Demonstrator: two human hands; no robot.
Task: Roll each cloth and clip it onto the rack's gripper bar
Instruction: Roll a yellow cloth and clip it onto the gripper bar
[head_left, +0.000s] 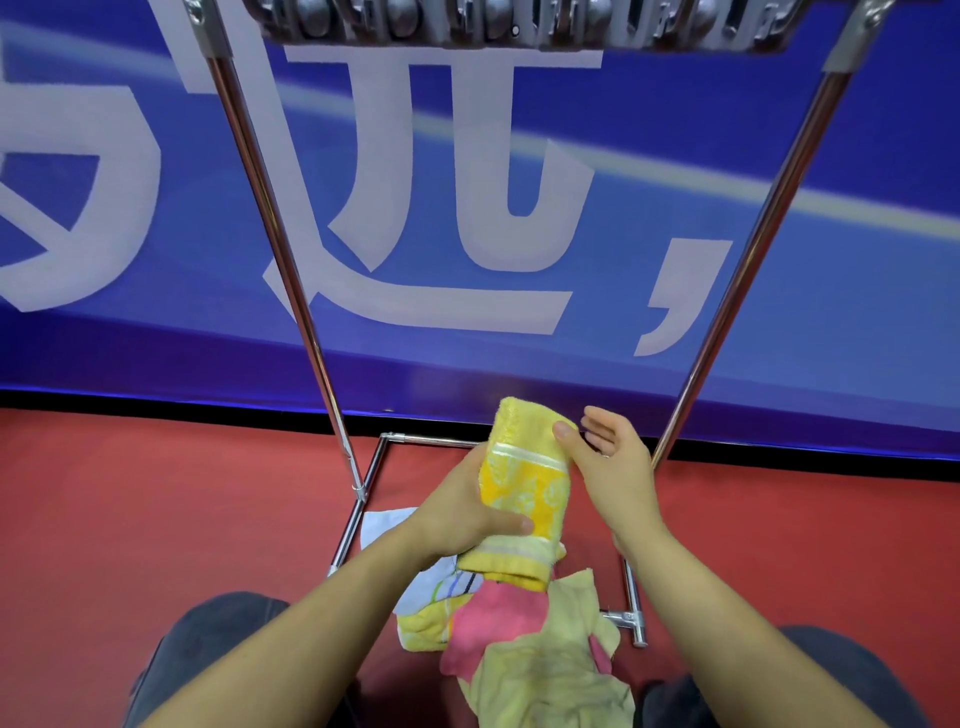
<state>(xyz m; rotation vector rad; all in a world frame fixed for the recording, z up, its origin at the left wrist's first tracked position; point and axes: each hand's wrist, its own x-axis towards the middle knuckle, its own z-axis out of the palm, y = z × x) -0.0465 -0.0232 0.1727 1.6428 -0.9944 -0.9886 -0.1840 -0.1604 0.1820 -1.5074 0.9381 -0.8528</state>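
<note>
A rolled yellow towel (524, 483) with an orange patterned band stands upright in front of me. My left hand (462, 512) grips its lower half, thumb across the front. My right hand (608, 457) is beside the roll's top right, thumb touching the towel, fingers spread and relaxed behind it. The rack's gripper bar (519, 26) with a row of metal clips runs along the top edge of the view, with no cloth on the visible part.
A heap of cloths lies on the red floor between my knees: a pink one (493, 623), a pale yellow one (550, 680), a white one (384, 525). Two chrome rack posts (291, 270) (748, 280) rise from a base frame (631, 618). A blue banner stands behind.
</note>
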